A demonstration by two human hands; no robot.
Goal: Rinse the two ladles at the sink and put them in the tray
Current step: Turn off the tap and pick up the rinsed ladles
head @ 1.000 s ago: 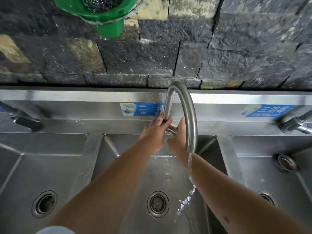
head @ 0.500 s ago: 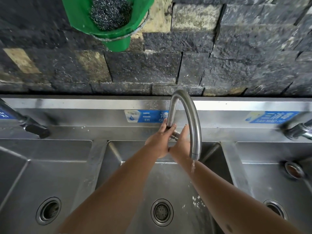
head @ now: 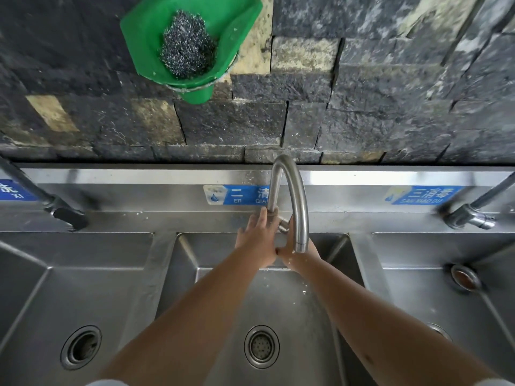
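Note:
No ladle and no tray is in view. A curved steel faucet (head: 299,196) arches over the middle sink basin (head: 211,288). My left hand (head: 257,240) is at the foot of the faucet, with its fingers around the upright pipe. My right hand (head: 288,250) is pressed next to it, partly hidden behind the spout, and grips the small tap handle (head: 282,225). Only a few drops fall below the spout. The middle basin is wet, with a round drain (head: 262,346) near my forearms.
A left basin (head: 83,274) and a right basin (head: 418,288) flank the middle one, each with its own tap (head: 64,210) (head: 471,215). A green holder (head: 237,20) with steel wool (head: 186,51) hangs on the dark stone wall above.
The stream from the spout thinned to a trickle and is now only drops. Both hands stayed at the faucet base. My view tilted up toward the wall.

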